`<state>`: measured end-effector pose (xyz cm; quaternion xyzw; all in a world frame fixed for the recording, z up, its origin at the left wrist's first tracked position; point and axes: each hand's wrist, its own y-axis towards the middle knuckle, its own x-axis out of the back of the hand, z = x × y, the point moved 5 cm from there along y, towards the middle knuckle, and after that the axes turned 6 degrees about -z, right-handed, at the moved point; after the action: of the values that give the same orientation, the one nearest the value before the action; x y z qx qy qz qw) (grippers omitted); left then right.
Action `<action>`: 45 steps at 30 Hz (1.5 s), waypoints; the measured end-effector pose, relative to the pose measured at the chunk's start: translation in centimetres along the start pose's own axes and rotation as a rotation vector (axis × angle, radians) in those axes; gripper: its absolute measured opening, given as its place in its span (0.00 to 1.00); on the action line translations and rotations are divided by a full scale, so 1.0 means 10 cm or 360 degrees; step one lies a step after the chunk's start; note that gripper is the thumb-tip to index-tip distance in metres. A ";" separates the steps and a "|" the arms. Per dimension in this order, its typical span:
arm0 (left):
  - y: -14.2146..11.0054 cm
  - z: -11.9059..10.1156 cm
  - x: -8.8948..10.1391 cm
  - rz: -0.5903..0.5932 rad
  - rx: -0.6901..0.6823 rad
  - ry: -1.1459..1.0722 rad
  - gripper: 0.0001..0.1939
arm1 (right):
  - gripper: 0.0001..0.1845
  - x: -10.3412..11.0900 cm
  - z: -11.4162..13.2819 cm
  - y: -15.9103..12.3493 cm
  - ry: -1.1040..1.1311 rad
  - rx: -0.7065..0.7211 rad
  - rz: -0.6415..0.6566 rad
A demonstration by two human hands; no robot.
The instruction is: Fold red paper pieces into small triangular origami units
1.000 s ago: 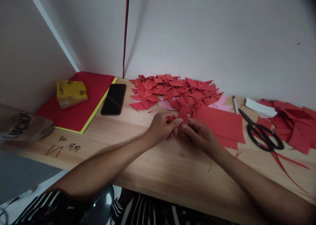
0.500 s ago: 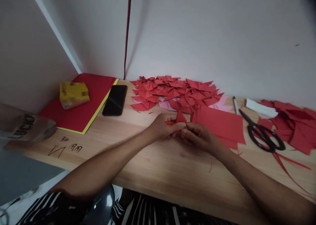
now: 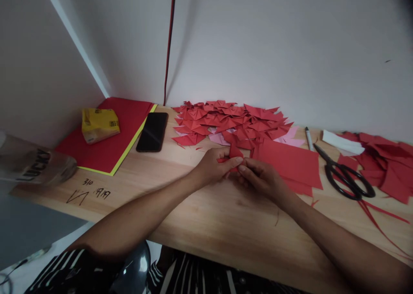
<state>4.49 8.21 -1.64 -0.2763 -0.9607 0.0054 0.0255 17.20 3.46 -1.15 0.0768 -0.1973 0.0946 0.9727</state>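
Note:
Between my two hands, just above the wooden table [image 3: 200, 216], is a small folded piece of red paper [image 3: 236, 151]. My left hand [image 3: 213, 165] pinches it with the thumb on top. From the other side, my right hand [image 3: 262, 176] grips its edge between thumb and fingers; the lower fingertips are partly hidden. Behind the hands lies a heap of folded red paper pieces [image 3: 226, 115], with some pink ones under it. Flat red paper sheets [image 3: 290, 160] lie beside my right hand.
Black-handled scissors [image 3: 346, 178], a marker [image 3: 309, 138], a white strip [image 3: 342, 142] and more red paper [image 3: 383, 160] lie to the right. On the left are a phone [image 3: 152, 132], a yellow packet [image 3: 100, 124] on red card [image 3: 129, 109], and a clear bottle [image 3: 41, 165] lying sideways.
Both hands keep their hold on the red paper, with only slight finger movement; its upstanding tip looks blunter. The whole view has shifted slightly, so things sit a little further right.

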 end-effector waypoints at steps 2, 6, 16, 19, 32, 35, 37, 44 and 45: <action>0.00 -0.03 0.01 -0.0058 -0.0071 0.0044 0.15 | 0.20 0.00 0.00 0.00 -0.0003 -0.0031 -0.0021; 0.00 -0.09 0.01 -0.0131 -0.0223 0.0136 0.13 | 0.20 -0.01 -0.01 0.01 -0.0023 -0.0053 -0.0116; 0.05 0.00 0.02 -0.0148 -0.0218 0.0184 0.14 | 0.16 0.00 -0.03 0.01 -0.0150 0.0056 -0.0023; 0.07 0.01 0.01 -0.0155 -0.0203 0.0079 0.15 | 0.18 -0.01 -0.04 0.02 -0.0160 0.0064 -0.0050; 0.12 0.07 -0.01 -0.0146 -0.0116 -0.0015 0.15 | 0.19 0.02 0.00 0.01 -0.0248 0.0086 -0.0142; 0.10 0.10 -0.04 -0.0127 -0.0069 -0.0132 0.14 | 0.19 0.03 0.00 -0.01 -0.0231 0.0054 -0.0149; 0.09 0.09 -0.06 -0.0123 -0.0090 -0.0143 0.14 | 0.19 0.03 0.01 -0.03 -0.0233 0.0010 -0.0145; 0.05 0.09 -0.09 -0.0137 -0.0018 -0.0271 0.10 | 0.21 0.04 0.03 -0.05 -0.0283 -0.0046 -0.0138; 0.04 0.08 -0.09 -0.0138 -0.0015 -0.0273 0.10 | 0.21 0.04 0.02 -0.05 -0.0291 -0.0054 -0.0133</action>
<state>5.40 8.14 -2.53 -0.2331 -0.9705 0.0233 -0.0579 17.63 2.97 -0.83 0.0770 -0.2834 0.0432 0.9549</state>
